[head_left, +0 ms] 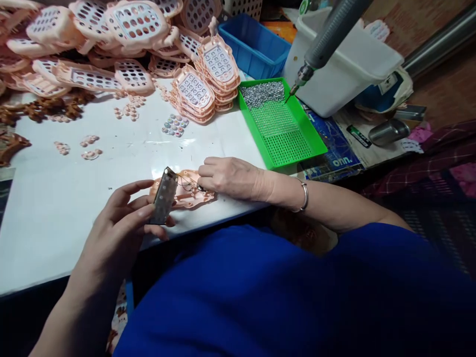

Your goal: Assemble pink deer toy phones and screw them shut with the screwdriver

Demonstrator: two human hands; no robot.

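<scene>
My left hand [121,218] grips a dark, flat circuit board [164,201] by its edges and tilts it up over the left end of a pink plastic shell [191,199]. The shell lies on the white table with its hollow inside facing up. Thin wires [184,181] run from the top of the board towards my right hand [236,177]. That hand is closed at the shell's right end, its fingertips on a small dark part [201,188] mostly hidden beneath them.
Stacked pink shells with keypads [195,91] stand behind. Small round stickers [174,125] and pink button pieces [91,154] lie on the white table [48,198]. A green tray [264,144] holds screws [264,93]; an electric screwdriver [316,52] hangs above it. Blue [249,57] and white bins [327,74] stand behind.
</scene>
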